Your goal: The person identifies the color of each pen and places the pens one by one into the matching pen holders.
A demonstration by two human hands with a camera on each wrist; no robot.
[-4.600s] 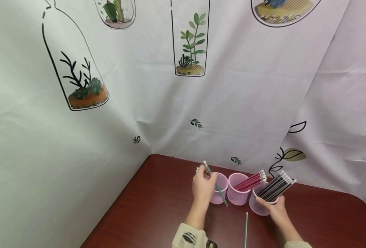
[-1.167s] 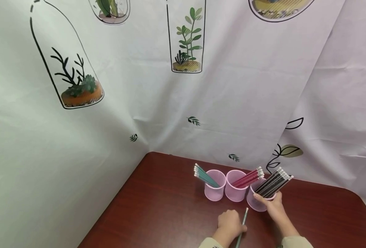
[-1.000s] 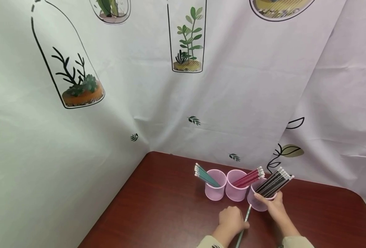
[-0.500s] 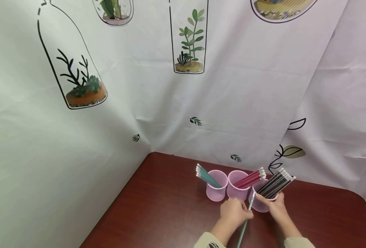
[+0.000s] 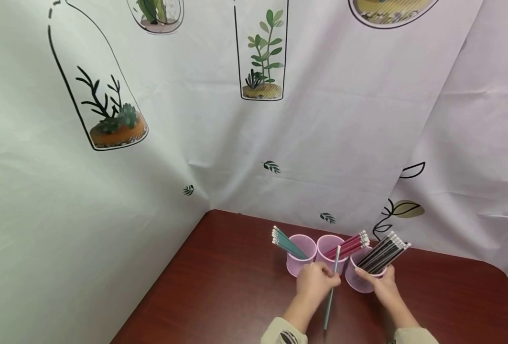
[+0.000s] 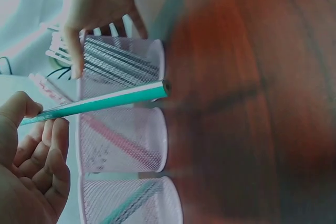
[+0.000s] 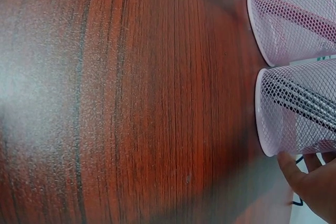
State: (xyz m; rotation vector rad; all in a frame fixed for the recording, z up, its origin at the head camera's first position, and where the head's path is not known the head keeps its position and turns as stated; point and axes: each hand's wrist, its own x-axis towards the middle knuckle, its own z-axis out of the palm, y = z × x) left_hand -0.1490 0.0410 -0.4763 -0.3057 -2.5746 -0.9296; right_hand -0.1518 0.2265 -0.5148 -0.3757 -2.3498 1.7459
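Note:
My left hand (image 5: 316,283) pinches a green pencil (image 6: 115,99) between thumb and fingers. The pencil is held above the table, its white eraser end up in front of the middle mesh cup (image 5: 326,242). My right hand (image 5: 384,288) holds the side and rim of the right pink mesh cup (image 5: 357,282), thumb at the front. Black pencils (image 5: 383,255) with white erasers lean to the right in that cup. Red pencils (image 5: 351,246) lean right in the middle cup. Green pencils (image 5: 289,244) lean left in the left cup (image 5: 296,267).
The three cups stand side by side near the back of a dark red-brown wooden table (image 5: 219,286). White cloth (image 5: 322,134) printed with plants in jars hangs behind the table and on its left.
My left hand placed a green pencil in the left cup, then picked up the one lying on the table. It has since lifted it up and leftward. My right hand stays at the right cup.

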